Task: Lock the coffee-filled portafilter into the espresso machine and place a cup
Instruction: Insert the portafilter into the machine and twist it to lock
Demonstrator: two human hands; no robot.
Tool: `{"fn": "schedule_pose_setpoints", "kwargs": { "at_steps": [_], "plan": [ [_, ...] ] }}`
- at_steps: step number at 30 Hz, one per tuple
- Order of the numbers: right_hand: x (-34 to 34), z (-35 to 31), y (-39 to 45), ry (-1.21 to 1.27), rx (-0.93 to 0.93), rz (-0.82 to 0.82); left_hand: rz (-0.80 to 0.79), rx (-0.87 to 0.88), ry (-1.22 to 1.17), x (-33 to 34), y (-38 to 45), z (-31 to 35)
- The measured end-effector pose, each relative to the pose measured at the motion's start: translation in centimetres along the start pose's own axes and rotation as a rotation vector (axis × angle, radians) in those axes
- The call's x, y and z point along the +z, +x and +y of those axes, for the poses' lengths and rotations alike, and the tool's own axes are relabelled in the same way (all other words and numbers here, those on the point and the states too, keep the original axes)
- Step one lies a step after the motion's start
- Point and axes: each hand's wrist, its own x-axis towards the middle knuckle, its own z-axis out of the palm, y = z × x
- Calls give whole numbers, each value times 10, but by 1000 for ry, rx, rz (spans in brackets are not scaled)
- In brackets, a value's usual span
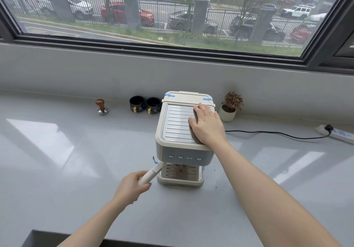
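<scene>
Soft daylight from window [172, 13], glare on counter [57, 141] — edges bowed

Portafilter [153, 172] basket hidden under espresso machine [180, 132]; button labels unreadable.

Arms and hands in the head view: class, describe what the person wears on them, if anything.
Both forearms are bare as far as the frame shows: no sleeves, gloves or watch. The left hand and right hand carry no visible rings, bracelets or markings. Fingers are uncovered, and the nails are too small to judge.

Bare counter [57, 151] left of espresso machine [182, 141], two cups [145, 105] and tamper [102, 106] behind (against the wall), cord [277, 133] right
</scene>
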Motion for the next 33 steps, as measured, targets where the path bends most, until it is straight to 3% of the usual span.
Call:
{"fn": "schedule_pose_setpoints", "kwargs": {
  "at_steps": [17,33],
  "plan": [
    [-3,-1,-2,71,41,-15,-21,51,-88,35,26,20],
    [-4,-2,-2,54,49,-21,-151,133,-103,6,49,6]
  ]
}}
